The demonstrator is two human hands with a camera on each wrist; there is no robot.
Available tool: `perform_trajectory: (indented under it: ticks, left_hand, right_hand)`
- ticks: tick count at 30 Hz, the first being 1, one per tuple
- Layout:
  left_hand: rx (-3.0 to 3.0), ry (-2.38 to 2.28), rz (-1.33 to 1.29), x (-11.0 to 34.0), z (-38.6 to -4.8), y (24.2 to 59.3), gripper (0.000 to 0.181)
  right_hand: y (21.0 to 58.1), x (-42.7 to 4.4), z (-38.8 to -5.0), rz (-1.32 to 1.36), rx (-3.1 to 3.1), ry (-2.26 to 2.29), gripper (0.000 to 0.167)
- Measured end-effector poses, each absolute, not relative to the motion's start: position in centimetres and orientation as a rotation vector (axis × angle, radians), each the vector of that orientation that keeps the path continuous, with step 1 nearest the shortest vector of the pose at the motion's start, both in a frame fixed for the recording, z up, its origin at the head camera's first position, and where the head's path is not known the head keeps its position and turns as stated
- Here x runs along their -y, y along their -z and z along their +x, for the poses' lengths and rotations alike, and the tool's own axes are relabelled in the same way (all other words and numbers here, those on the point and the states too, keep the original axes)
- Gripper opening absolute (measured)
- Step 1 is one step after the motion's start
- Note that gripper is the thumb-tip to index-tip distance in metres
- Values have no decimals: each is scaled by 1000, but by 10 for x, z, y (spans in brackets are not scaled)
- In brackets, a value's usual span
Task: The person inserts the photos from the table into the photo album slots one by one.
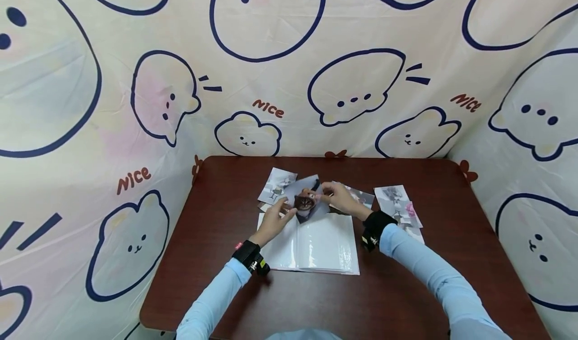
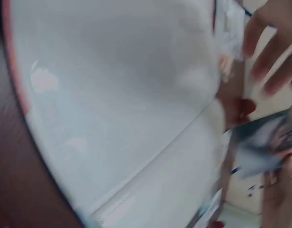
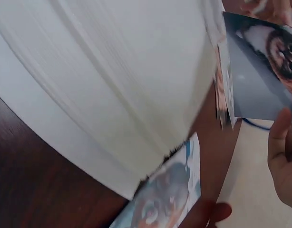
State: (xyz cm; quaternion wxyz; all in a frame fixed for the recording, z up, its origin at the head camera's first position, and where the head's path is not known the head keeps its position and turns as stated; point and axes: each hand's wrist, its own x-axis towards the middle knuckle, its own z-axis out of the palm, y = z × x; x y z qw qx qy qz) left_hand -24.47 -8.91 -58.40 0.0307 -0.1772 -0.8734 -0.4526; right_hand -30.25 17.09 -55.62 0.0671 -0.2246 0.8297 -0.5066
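— What does the right hand (image 1: pixel 340 198) have?
— It pinches a cat photo (image 1: pixel 305 202) by the right edge, thumb against the print.

— And the left hand (image 1: pixel 274 223)?
— Its fingers are spread and loosely bent at the print's lower left side. Whether they touch it, one cannot tell; the left wrist view is blurred.

— Where is the cat photo?
— Between the two hands, tilted, raised at the far edge of an album (image 1: pixel 327 244) that lies spread with glossy white pages facing up.

— What surrounds it?
— A pale print (image 1: pixel 276 182) sits past the album's far left corner, a second print (image 1: pixel 365 196) beyond the right hand, and a cluster of overlapping prints (image 1: pixel 392 198) farther right.

— And the wider scene?
— Black wristbands (image 1: pixel 246 253) and light blue sleeves (image 1: pixel 214 297) cover the person's arms, which reach across a dark reddish-brown table (image 1: pixel 217 219). Behind it hangs a cream cloth (image 1: pixel 289 84) patterned with outlined cartoon animals and the word "Nice."
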Motion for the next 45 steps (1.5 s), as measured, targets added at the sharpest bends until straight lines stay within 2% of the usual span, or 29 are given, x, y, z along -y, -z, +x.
perform_trajectory:
  ticks: [3, 7, 13, 18, 24, 33, 40, 45]
  left_hand:
    - [2539, 1338, -465, 76, -239, 595, 18]
    - [2500, 1067, -634, 57, -229, 610, 12]
    - [2601, 469, -948, 38, -214, 625, 31]
    - [2734, 297, -1054, 33, -213, 627, 43]
    - [2875, 278, -1133, 36, -222, 623, 48]
    - [2871, 304, -1114, 33, -221, 623, 45]
    - [2826, 321, -1118, 32, -219, 624, 43]
    - [2747, 275, -1121, 32, -219, 625, 41]
  right_hand:
    - [554, -177, -311, -540, -2514, 1623, 18]
    - [558, -182, -318, -370, -2467, 1717, 17]
    - [569, -180, -320, -187, -2224, 1864, 12]
    - [572, -175, -322, -104, -2175, 1883, 19]
    - [576, -174, -323, -99, -2176, 1897, 22]
    - [590, -173, -324, -11, -2167, 1846, 23]
    - [598, -178, -316, 3, -2104, 1880, 15]
    - [601, -182, -309, -17, -2099, 1861, 22]
